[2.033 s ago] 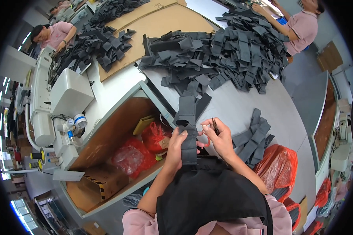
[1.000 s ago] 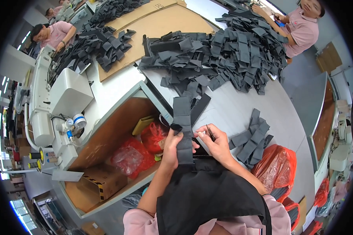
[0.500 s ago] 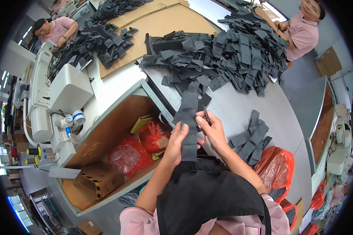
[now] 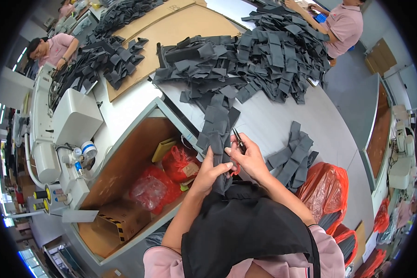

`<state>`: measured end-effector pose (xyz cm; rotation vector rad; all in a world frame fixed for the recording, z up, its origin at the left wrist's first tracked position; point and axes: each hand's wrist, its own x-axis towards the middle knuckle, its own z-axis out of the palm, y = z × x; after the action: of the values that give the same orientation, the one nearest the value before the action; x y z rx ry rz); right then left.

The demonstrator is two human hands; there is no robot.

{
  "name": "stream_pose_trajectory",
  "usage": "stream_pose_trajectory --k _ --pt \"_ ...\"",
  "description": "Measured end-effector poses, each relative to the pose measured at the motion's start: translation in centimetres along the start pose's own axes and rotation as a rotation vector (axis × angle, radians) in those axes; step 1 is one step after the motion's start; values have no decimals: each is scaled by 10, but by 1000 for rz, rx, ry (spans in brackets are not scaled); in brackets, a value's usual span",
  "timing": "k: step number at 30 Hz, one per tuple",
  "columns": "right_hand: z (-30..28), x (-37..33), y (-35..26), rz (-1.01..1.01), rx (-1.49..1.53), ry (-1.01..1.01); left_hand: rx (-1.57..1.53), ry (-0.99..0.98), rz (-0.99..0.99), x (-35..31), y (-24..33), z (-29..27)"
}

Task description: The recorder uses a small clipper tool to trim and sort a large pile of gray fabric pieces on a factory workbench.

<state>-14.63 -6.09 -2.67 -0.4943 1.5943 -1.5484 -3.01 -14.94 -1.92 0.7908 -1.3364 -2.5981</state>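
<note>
My left hand (image 4: 208, 175) is closed on a dark grey fabric strip (image 4: 216, 121), its thumb lying across the cloth. The strip runs from the table edge towards my lap, with loose ends beside the far pile. My right hand (image 4: 248, 160) grips thread snips (image 4: 239, 140) with dark blades pointing away from me. Its fingertips also meet the strip's right edge, close to my left thumb. Something red and thin (image 4: 236, 169) shows under the right fingers. Beyond lies a large heap of dark grey fabric pieces (image 4: 282, 60).
A smaller stack of strips (image 4: 293, 157) lies right of my hands, above a red plastic bag (image 4: 326, 190). An open compartment at left holds red bags (image 4: 155, 187) and a carton (image 4: 123, 217). A sewing machine (image 4: 76, 118) stands left. Two co-workers sit across.
My left thumb has moved across the strip towards the right hand, and the near part of the strip is now folded narrower. The snips' blades show more plainly. The whole view has shifted slightly.
</note>
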Motion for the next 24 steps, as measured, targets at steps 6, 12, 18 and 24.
stream_pose_trajectory --k 6,12,18,24 --pt "25 10 4 -395 -408 236 534 258 427 12 -31 -7" --pt "3 16 16 -549 -562 193 292 396 407 13 -31 -22" --pt "-8 12 11 -221 -477 88 540 345 387 12 -33 -29" --pt "-28 -13 -12 313 49 -194 -149 188 95 8 -13 0"
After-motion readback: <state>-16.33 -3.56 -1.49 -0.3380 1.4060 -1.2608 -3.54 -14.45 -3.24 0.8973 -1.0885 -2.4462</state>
